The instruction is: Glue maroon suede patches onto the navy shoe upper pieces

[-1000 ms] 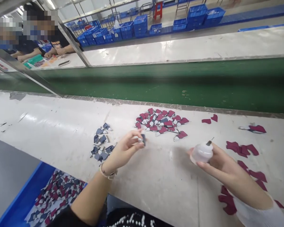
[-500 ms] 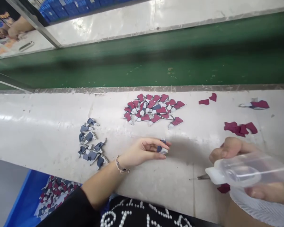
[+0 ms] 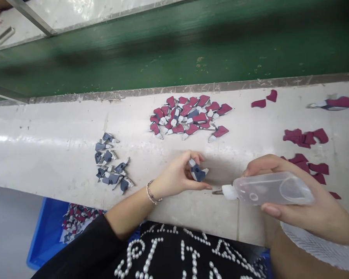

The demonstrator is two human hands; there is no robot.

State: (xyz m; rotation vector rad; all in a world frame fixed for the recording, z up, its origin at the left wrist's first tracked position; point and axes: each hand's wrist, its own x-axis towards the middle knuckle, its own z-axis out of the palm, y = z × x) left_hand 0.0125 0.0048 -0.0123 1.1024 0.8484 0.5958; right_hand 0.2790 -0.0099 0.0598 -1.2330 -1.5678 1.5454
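A small blue-and-white plastic piece [image 3: 198,171] is held between the fingers and thumb of my left hand [image 3: 180,174]. My right hand [image 3: 305,190] grips a clear squeeze bottle [image 3: 273,190] lying sideways in it. The bottle's thin metal nozzle [image 3: 218,192] points left, just below and apart from the piece. Loose maroon pieces [image 3: 306,137] lie beyond my right hand, some partly hidden by it. Similar blue-and-white parts [image 3: 112,178] sit in a column left of my left hand. Farther back is a pile of parts with maroon faces [image 3: 189,116].
A green strip [image 3: 163,62] runs along the back of the white table [image 3: 61,155]. A blue bin [image 3: 43,232] holding many mixed parts stands below the front edge at left. A single maroon-faced part [image 3: 337,103] lies far right. Metal posts [image 3: 31,17] rise at upper left.
My right hand has brought the bottle left, its nozzle now close to my left hand. The piece in my left hand is turned and shows more of its blue side. The view has shifted downward.
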